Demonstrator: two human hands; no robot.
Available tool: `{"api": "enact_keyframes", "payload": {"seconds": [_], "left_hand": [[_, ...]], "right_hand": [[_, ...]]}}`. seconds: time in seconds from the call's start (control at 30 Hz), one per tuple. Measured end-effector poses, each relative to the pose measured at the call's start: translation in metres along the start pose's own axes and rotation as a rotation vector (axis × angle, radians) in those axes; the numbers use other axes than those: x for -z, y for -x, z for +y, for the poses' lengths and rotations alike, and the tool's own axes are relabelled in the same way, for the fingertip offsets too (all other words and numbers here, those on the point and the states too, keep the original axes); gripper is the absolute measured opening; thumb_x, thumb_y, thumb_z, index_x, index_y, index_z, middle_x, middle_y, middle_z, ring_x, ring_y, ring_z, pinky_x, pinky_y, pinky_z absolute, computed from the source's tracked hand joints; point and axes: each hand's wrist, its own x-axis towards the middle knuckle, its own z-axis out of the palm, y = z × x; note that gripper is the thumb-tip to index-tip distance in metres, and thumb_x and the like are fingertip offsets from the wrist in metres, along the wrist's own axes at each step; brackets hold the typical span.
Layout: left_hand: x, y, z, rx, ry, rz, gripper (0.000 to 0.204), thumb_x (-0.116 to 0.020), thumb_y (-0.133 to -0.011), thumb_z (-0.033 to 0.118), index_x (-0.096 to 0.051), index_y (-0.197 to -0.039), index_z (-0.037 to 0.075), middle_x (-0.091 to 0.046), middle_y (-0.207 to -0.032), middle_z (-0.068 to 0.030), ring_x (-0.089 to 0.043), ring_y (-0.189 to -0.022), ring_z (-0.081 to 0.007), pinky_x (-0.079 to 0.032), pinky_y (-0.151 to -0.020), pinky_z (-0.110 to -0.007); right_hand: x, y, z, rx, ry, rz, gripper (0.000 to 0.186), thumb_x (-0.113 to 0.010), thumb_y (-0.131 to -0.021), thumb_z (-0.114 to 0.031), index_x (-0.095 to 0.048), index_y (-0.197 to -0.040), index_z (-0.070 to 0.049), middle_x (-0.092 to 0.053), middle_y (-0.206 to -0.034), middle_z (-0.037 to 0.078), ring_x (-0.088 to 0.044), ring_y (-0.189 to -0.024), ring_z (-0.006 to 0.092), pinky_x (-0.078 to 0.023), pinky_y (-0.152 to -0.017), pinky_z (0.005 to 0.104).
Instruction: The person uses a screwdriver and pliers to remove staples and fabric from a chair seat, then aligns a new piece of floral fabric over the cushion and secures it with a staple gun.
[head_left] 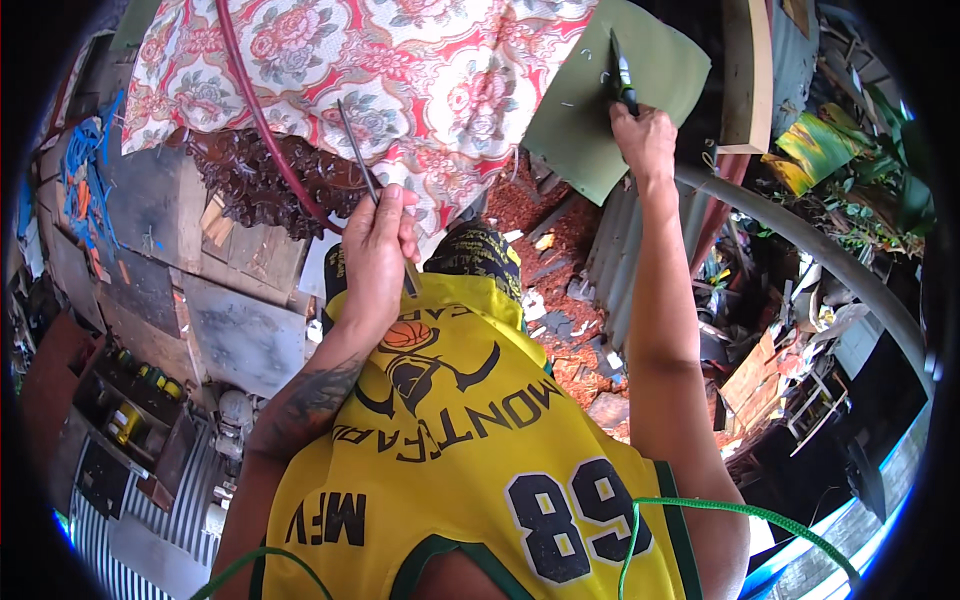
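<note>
My left hand (385, 235) is closed on a thin metal rod (358, 148), which slants up over a floral red-and-white cloth (280, 40). A dark brown carved piece (215, 170) shows beneath the cloth's edge, with a red hose (278, 158) running down across both. At the upper right, my right hand (645, 140) grips a small bladed tool (623, 75) with a dark handle, over a green sheet (570, 120). A few small pale bits lie on the sheet near the blade.
Blue cords (85, 170) and boards (245, 325) lie at the left, above a cluttered shelf (130, 410). At the right are a wooden post (745, 90), corrugated metal (610, 280), a curved grey pipe (820, 255), plants (895, 190) and scrap over reddish debris (555, 250).
</note>
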Motion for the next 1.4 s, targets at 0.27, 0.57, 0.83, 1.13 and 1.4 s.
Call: {"api": "enact_keyframes", "payload": {"seconds": [0.27,0.57,0.83,1.13,1.4], "left_hand": [[-0.029,-0.01,0.002,-0.094,-0.023,-0.039,0.027,-0.062,-0.107,0.028,-0.069,-0.113,0.003,-0.057,-0.078,0.0024,-0.044,-0.054,-0.0026,-0.037,-0.049,-0.02],[-0.055,-0.004,-0.005,0.014,-0.113,-0.102,0.028,-0.068,-0.103,0.024,-0.07,-0.12,0.002,-0.073,-0.108,-0.0089,-0.045,-0.052,-0.0019,-0.037,-0.044,-0.019],[-0.043,-0.029,-0.015,-0.023,-0.003,0.199,0.028,-0.075,-0.097,0.021,-0.074,-0.116,0.0,-0.075,-0.09,-0.0051,-0.049,-0.051,-0.0018,-0.039,-0.044,-0.019],[-0.044,-0.031,-0.015,0.076,-0.03,0.144,0.025,-0.081,-0.091,0.018,-0.077,-0.111,0.003,-0.072,-0.082,0.0013,-0.052,-0.054,-0.0029,-0.038,-0.045,-0.018],[-0.045,-0.032,-0.014,0.072,-0.029,0.131,0.025,-0.082,-0.089,0.018,-0.078,-0.109,0.004,-0.073,-0.083,0.001,-0.056,-0.057,-0.0034,-0.04,-0.046,-0.019]], "right_hand": [[0.062,0.117,0.019,-0.259,-1.353,-0.834,0.027,-0.074,-0.096,-0.021,-0.073,-0.101,0.005,-0.074,-0.114,0.024,-0.076,-0.098,0.0341,-0.064,-0.079,0.0432],[0.055,0.165,-0.023,-0.421,-1.168,-1.318,0.027,-0.069,-0.1,-0.019,-0.066,-0.106,0.008,-0.075,-0.106,0.024,-0.077,-0.092,0.0321,-0.065,-0.082,0.04],[0.027,0.144,-0.048,-0.575,-1.075,-1.283,0.032,-0.071,-0.099,-0.024,-0.063,-0.1,0.007,-0.074,-0.093,0.018,-0.075,-0.078,0.027,-0.066,-0.072,0.0375],[0.025,0.139,-0.059,-0.57,-0.899,-1.292,0.04,-0.075,-0.098,-0.031,-0.061,-0.105,0.005,-0.069,-0.088,0.012,-0.073,-0.074,0.0229,-0.064,-0.065,0.0353],[0.028,0.136,-0.059,-0.508,-0.828,-1.265,0.034,-0.073,-0.099,-0.029,-0.064,-0.102,0.004,-0.069,-0.085,0.009,-0.072,-0.07,0.02,-0.062,-0.062,0.0316]]}}
